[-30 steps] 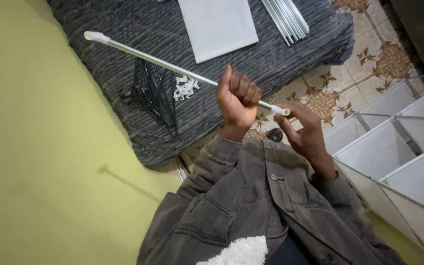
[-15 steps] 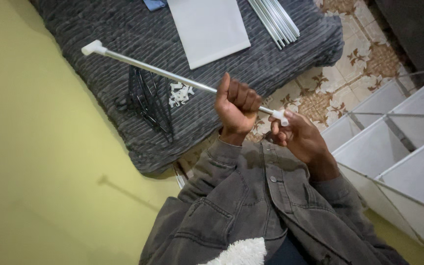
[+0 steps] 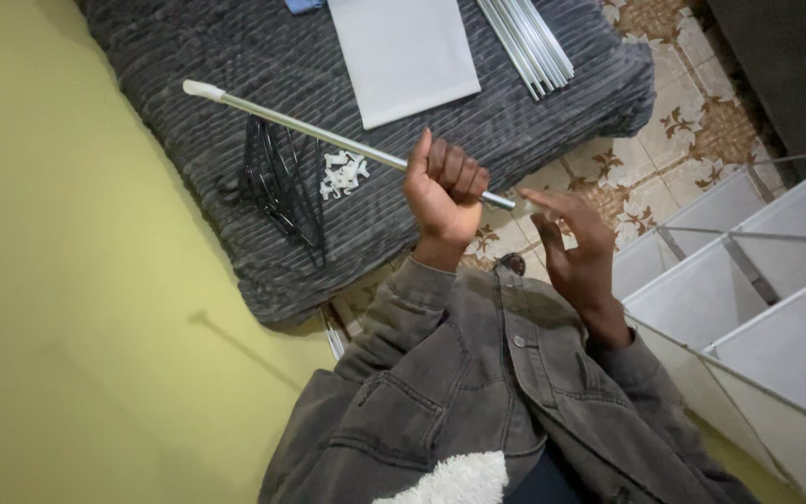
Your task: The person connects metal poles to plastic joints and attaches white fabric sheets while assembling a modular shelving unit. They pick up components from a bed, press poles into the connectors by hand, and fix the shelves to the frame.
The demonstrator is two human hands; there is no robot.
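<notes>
The left hand (image 3: pixel 444 191) grips the metal rod (image 3: pixel 328 133) in a closed fist, its far end already capped, while the right hand (image 3: pixel 576 250) stays open at the near end, where I cannot tell if a cap sits.

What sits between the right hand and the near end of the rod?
Nothing visible. The right hand is open, its fingertips right at the near end of the metal rod; the left hand grips the rod just beside it.
</notes>
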